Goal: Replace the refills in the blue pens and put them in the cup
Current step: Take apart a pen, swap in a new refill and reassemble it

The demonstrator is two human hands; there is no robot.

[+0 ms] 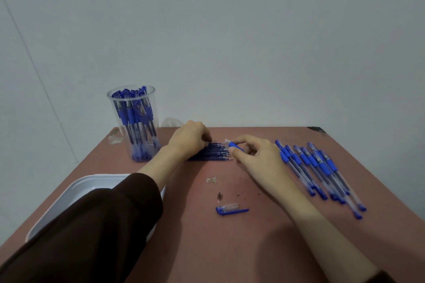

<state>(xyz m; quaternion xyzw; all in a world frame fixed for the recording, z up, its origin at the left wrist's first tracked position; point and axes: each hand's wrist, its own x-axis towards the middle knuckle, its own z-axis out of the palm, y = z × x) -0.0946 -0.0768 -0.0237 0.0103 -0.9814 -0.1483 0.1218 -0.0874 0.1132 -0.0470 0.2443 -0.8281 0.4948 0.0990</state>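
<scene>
Head view: left hand point(188, 138) is curling its fingertips onto the left end of the refills point(210, 152), which are lying in a row on the table point(253, 248) (pinching or just touching, cannot tell). Right hand point(257, 154) is pinching a pen barrel point(235, 145) beside the refill tips. Cup point(133, 122), packed with pens, is standing far left. Blue pens point(322, 172) are lying fanned at right. Loose cap point(230, 210) and metal tip point(219, 196) are lying nearer.
</scene>
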